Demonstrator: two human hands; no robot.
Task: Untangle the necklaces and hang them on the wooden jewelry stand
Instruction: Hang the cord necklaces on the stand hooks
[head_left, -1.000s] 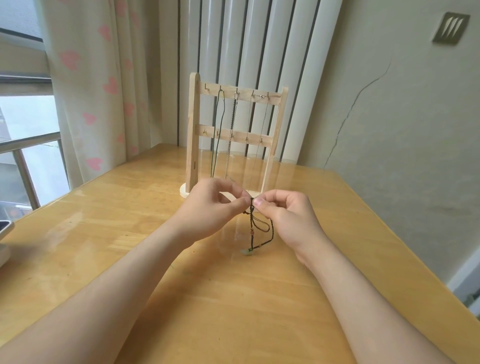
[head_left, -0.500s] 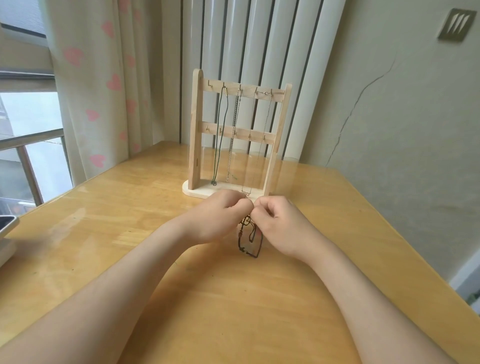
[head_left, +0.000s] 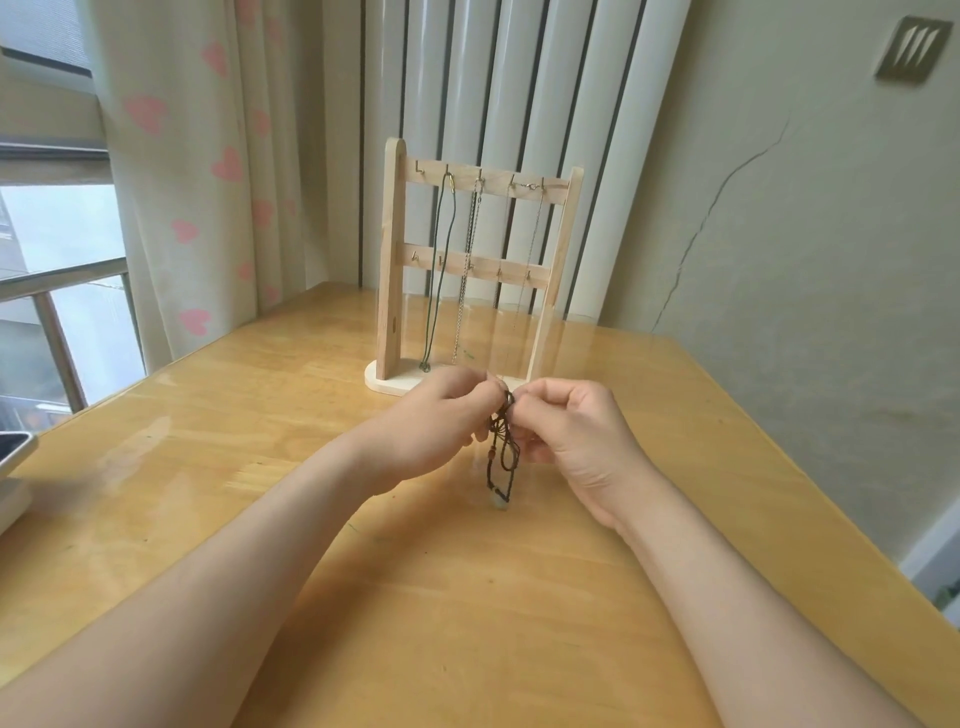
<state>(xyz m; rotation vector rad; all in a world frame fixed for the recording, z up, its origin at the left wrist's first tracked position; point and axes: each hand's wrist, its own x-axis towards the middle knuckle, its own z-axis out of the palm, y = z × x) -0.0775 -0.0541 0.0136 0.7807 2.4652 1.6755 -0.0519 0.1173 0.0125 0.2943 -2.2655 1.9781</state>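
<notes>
A dark braided cord necklace (head_left: 500, 457) with a pale green pendant hangs in a bunch between my hands, just above the table. My left hand (head_left: 436, 421) pinches its top from the left, and my right hand (head_left: 571, 431) pinches it from the right. Behind them stands the wooden jewelry stand (head_left: 390, 260) with two hook rails. On its top rail hang a dark green cord necklace (head_left: 435, 270), a silver chain (head_left: 467, 260) and a thin fine chain (head_left: 527, 249).
The wooden table (head_left: 208, 441) ends at a wall on the right and a white ribbed radiator (head_left: 519, 78) behind the stand. A heart-print curtain (head_left: 182, 156) and a window are at the left. A white device (head_left: 10, 478) sits at the table's left edge.
My hands stay together on the cord and have shifted slightly. The bunch hangs longer now, with the pale pendant showing at the bottom again.
</notes>
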